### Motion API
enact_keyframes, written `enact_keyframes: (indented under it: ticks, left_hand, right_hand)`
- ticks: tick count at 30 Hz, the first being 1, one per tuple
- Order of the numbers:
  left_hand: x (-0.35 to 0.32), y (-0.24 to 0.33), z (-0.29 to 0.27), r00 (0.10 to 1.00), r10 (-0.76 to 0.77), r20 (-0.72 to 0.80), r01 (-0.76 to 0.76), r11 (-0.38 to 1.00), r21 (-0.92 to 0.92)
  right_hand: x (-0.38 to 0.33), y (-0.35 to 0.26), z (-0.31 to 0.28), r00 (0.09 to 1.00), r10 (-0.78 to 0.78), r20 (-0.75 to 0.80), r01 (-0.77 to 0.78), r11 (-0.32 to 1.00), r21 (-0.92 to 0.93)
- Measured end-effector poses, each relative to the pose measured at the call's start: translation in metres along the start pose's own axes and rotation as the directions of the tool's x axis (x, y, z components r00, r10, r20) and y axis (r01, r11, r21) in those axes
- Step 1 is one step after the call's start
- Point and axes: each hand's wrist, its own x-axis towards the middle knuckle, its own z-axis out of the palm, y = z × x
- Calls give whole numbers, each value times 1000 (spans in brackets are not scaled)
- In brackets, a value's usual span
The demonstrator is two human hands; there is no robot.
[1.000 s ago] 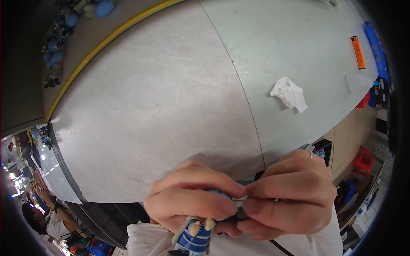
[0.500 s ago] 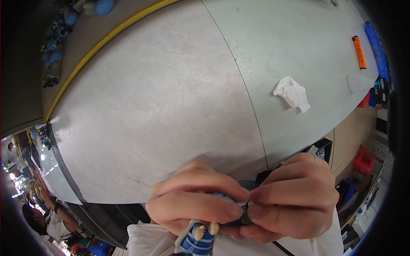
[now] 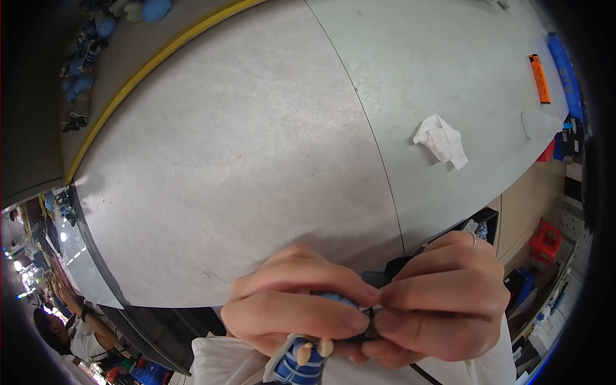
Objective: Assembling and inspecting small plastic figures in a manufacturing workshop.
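A small toy figure in a blue outfit with white stripes (image 3: 301,363) is held at the lower middle, close to my lap. My left hand (image 3: 301,301) is closed around it, and a bit of light blue shows between the fingers. Pressed up against those fingertips, my right hand (image 3: 443,301) pinches at a small dark piece (image 3: 371,326) on the figure's side. The fingers hide most of that piece, so I cannot tell its kind. A ring sits on one finger of the right hand.
A crumpled white cloth or tissue (image 3: 441,141) lies on the table (image 3: 224,160). Farther right are an orange box-cutter-like object (image 3: 539,79) and a blue item (image 3: 564,74). Blue figure parts (image 3: 80,83) line the shelf behind a yellow edge (image 3: 128,80). Another person (image 3: 80,330) works at the left.
Both hands stay together and have shifted very slightly right. The lower part of the figure has tilted a little. The grip looks the same.
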Motion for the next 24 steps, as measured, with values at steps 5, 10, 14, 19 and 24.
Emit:
enact_keyframes:
  ticks: [5, 10, 14, 19, 24]
  left_hand:
    - [2, -6, -5, 992, 93, 84, -94, 996, 10]
    - [1, 0, 0, 1000, 16, 5, -16, 999, 30]
    - [0, -2, -1, 1000, 29, 2, -29, 999, 19]
    - [0, -2, 0, 999, 44, -5, -44, 999, 12]
    - [0, -1, 2, 999, 39, -20, -39, 999, 21]
  right_hand:
    - [0, 0, 2, 1000, -4, -12, 3, 1000, -19]
    - [-2, -1, 4, 998, -35, -51, 33, 998, -45]
    - [-2, -1, 3, 1000, 6, -5, -6, 1000, -10]
    - [-2, -3, 2, 1000, -18, -15, 17, 998, -54]
    - [-3, -5, 1, 1000, 4, -19, -5, 997, -77]
